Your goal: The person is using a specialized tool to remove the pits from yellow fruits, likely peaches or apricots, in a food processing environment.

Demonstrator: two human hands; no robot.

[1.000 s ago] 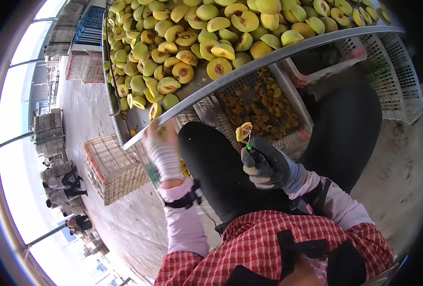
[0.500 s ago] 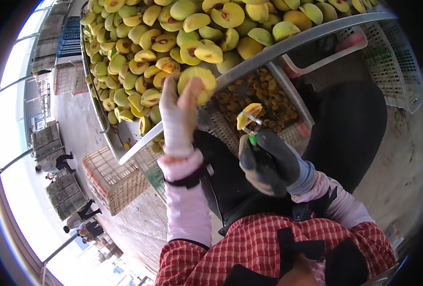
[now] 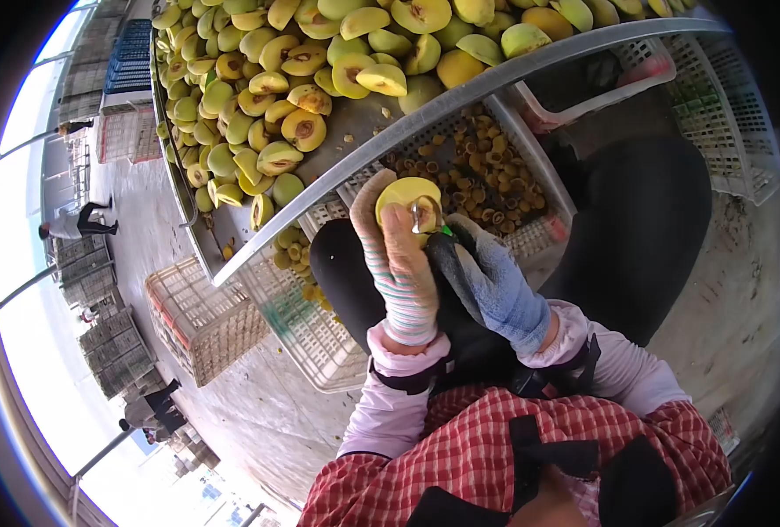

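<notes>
Metal counter across the top, heaped with halved yellow-green peach halves. Below its edge, a white crate of brown pits; another white crate on the floor at left. Left hand, striped glove, fingers closed around one peach half, held just above the lap, below the counter edge. Right hand, grey glove, fingers gripping a green-handled pitting tool, its metal loop touching the cut face.

fruit halves on table | pit crate under table
</notes>
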